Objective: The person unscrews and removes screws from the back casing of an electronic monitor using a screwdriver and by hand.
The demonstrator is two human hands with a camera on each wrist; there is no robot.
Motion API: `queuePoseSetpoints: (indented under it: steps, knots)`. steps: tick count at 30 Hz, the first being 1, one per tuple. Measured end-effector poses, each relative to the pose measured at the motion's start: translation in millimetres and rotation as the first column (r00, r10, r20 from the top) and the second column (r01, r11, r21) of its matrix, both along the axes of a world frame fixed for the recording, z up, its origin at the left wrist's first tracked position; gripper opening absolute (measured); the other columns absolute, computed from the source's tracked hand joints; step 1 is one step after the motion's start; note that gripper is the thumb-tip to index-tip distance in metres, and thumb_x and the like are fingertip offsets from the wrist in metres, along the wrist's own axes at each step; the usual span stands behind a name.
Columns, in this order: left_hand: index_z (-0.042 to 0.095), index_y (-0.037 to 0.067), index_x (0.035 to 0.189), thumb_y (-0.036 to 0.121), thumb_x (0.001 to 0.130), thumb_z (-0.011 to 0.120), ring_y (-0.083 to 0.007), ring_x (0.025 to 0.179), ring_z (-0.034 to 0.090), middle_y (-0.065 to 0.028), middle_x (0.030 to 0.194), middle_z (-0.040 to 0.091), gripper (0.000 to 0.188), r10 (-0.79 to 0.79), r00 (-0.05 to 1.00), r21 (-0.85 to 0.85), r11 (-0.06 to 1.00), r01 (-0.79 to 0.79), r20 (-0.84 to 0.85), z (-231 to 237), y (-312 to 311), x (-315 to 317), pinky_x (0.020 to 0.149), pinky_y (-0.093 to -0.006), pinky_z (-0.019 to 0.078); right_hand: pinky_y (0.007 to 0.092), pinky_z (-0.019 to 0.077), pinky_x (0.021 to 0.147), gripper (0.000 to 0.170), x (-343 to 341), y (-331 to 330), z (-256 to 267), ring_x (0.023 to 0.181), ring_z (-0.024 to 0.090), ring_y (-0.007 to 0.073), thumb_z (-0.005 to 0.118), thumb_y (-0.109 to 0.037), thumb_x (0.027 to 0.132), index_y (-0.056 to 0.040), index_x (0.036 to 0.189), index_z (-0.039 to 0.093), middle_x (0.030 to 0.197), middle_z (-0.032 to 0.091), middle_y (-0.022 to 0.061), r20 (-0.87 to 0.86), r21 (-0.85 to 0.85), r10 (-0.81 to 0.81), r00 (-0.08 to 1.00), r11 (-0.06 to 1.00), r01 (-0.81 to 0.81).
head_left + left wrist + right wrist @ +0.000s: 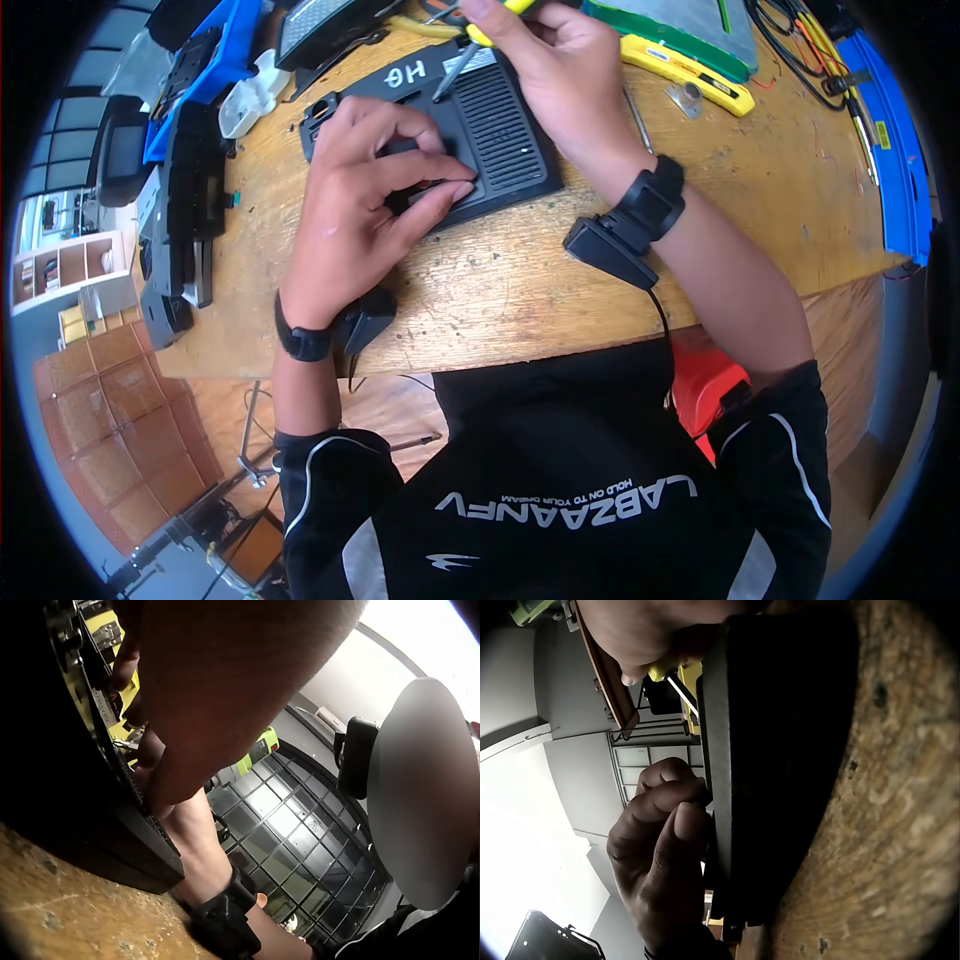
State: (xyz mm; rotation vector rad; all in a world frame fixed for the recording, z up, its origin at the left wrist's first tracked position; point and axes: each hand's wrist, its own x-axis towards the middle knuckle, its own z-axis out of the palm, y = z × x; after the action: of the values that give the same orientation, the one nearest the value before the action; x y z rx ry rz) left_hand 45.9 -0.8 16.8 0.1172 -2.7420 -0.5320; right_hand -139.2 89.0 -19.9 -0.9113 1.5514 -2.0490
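A black plastic device housing (pixel 512 120) with a ribbed vent grille and white hand-drawn letters lies on the wooden bench. My left hand (pixel 350 190) is over its left half. Thumb and forefinger come together right at the surface beside the grille, and I cannot tell if a small part is between them. At the far side, my right hand (pixel 575 85) grips a screwdriver (pixel 458 70) by its yellow handle. The shaft slants down to the left, its tip at the housing's face. In the right wrist view the left hand's fingertips (pixel 691 821) meet beside the housing's edge.
A yellow utility knife (pixel 690 75) lies to the right, near a small metal plate (pixel 686 98) and a green-edged case (pixel 690 35). Blue bins (pixel 890 150) stand at the right edge. Black parts (pixel 195 190) and a white plastic tray (pixel 255 95) sit on the left.
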Motion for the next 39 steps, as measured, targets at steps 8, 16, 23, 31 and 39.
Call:
queuePoseSetpoints:
  steps: [8, 16, 23, 31, 39]
  knots:
    - [0.080, 0.007, 0.092, 0.005, 0.074, 0.084, -0.0232, 0.100, 0.058, -0.0055, 0.099, 0.062, 0.019, 0.040, 0.999, 0.086, 0.995, -0.041, 0.014, -1.1, 5.5, -5.5, 0.090, -0.0354, 0.0459, 0.0247, 0.0435, 0.055, 0.041, -1.6, 2.4, -0.6, 0.064, 0.058, 0.0070, 0.078, -0.036, 0.094, 0.0005, 0.077, 0.070, 0.072, 0.069, 0.0027, -0.032, 0.059, -0.060, 0.998, 0.996, 0.062]
    - [0.078, 0.005, 0.092, 0.007, 0.075, 0.083, -0.0232, 0.094, 0.056, -0.0046, 0.095, 0.061, 0.018, 0.030, 1.000, 0.123, 0.992, -0.029, -0.007, -7.2, 1.7, -7.0, 0.082, -0.0337, 0.0469, 0.0248, 0.0462, 0.057, 0.040, 0.4, -0.6, -0.9, 0.065, 0.061, 0.0077, 0.077, -0.034, 0.094, 0.0015, 0.079, 0.071, 0.073, 0.071, 0.0054, 0.019, -0.019, -0.029, 0.999, 0.999, 0.030]
    - [0.079, 0.005, 0.093, 0.007, 0.073, 0.084, -0.0219, 0.095, 0.059, -0.0053, 0.098, 0.064, 0.020, 0.029, 0.999, 0.179, 0.983, -0.026, -0.015, -8.1, 6.4, -8.3, 0.082, -0.0327, 0.0477, 0.0243, 0.0482, 0.058, 0.040, -2.3, 0.5, -3.2, 0.066, 0.064, 0.0081, 0.077, -0.035, 0.095, 0.0020, 0.081, 0.072, 0.075, 0.073, 0.0063, -0.068, 0.025, -0.037, 0.997, 0.999, 0.039]
    - [0.080, 0.005, 0.092, 0.009, 0.073, 0.087, -0.0215, 0.096, 0.060, -0.0054, 0.096, 0.065, 0.021, 0.072, 0.997, 0.186, 0.980, -0.072, 0.005, -15.0, 1.3, -6.8, 0.088, -0.0322, 0.0465, 0.0243, 0.0484, 0.058, 0.041, -0.6, -0.6, -3.9, 0.067, 0.064, 0.0086, 0.075, -0.035, 0.096, 0.0037, 0.084, 0.073, 0.077, 0.073, 0.0072, 0.003, -0.015, -0.027, 1.000, 1.000, 0.027]
    - [0.080, 0.008, 0.090, 0.009, 0.070, 0.086, -0.0219, 0.090, 0.058, -0.0042, 0.094, 0.067, 0.020, -0.043, 0.995, 0.128, 0.990, 0.055, -0.093, -16.5, -7.4, -5.9, 0.081, -0.0326, 0.0474, 0.0240, 0.0482, 0.056, 0.040, -4.1, -3.3, -13.0, 0.066, 0.063, 0.0091, 0.069, -0.034, 0.101, 0.0028, 0.084, 0.071, 0.076, 0.072, 0.0070, 0.051, -0.084, -0.014, 0.999, 0.996, 0.019]
